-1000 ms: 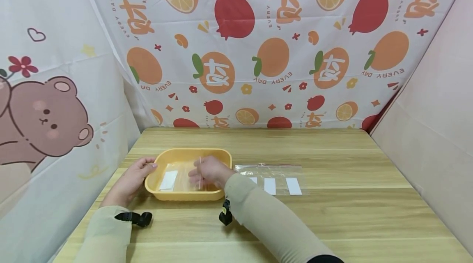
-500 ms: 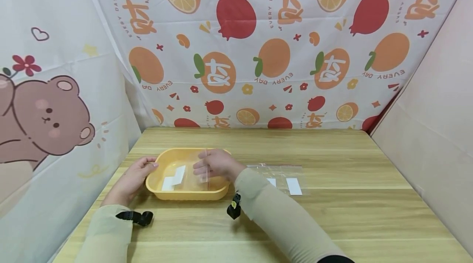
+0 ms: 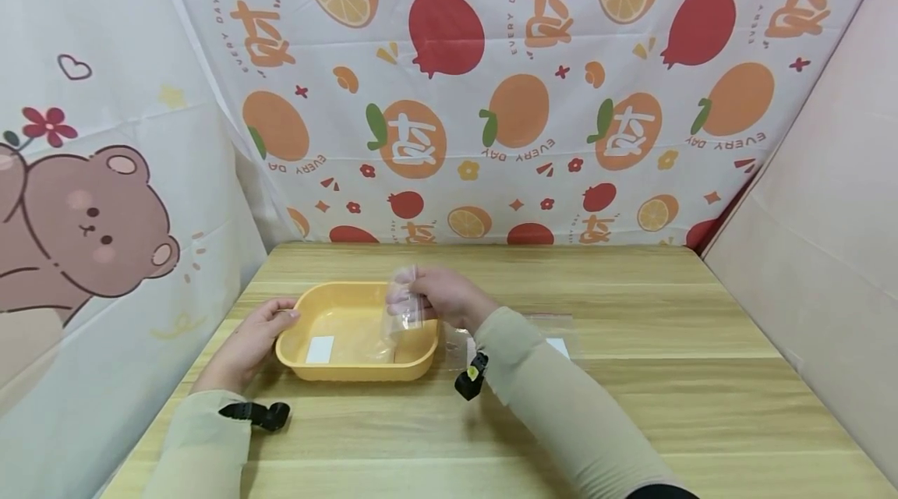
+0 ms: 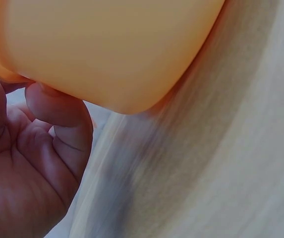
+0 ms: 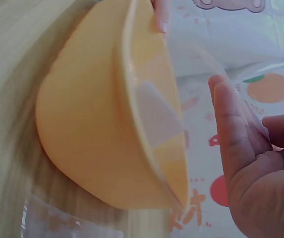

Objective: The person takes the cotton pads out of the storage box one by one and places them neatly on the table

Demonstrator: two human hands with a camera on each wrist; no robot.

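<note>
My left hand (image 3: 245, 339) grips the left end of a yellow plastic basin (image 3: 354, 373), fingers curled at its rim in the left wrist view. Above the basin's right end, my right hand (image 3: 452, 298) pinches a clear zip bag (image 3: 407, 318) between thumb and fingers. That bag hangs over the rim, its film thin and see-through in the right wrist view. Inside the basin lies clear plastic with a white label (image 3: 320, 349). The same basin (image 5: 87, 104) appears close up beside my right hand (image 5: 258, 168).
Flat clear bags (image 3: 456, 348) with white labels (image 3: 558, 347) lie on the wooden table (image 3: 666, 390) right of the basin, partly hidden by my right forearm. A fruit-print cloth (image 3: 519, 109) hangs behind the table; plain and bear-print cloths flank it.
My right hand has risen from inside the basin and moved right and back, lifting the clear bag out. My left hand keeps its hold on the basin.
</note>
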